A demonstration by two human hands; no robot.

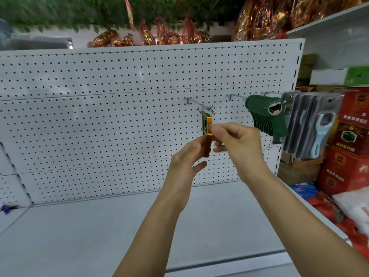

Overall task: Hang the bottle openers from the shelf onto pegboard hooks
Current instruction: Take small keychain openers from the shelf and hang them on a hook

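Shelf (79, 226): I see no openers left on it.
Left hand (185, 162): I pinch the orange opener (207, 145) body.
Right hand (237, 144): fingers pinch its ring, just below the hook (199, 102).
Progress: several hang; green openers (265, 114) rightward done; apparently the last.

Camera: one wide-angle view, worn on the person's head.
Facing: forward and slightly down, square onto the white pegboard (99, 116) at the far side.
Nearness: close; both forearms run up from the bottom edge, and the left hand (187, 156) and right hand (237, 144) meet near the middle of the picture.
Near edge: the grey shelf (79, 226) fills the lower part.
Edges: straight lines bend toward the corners.
Shared area: a single view only.
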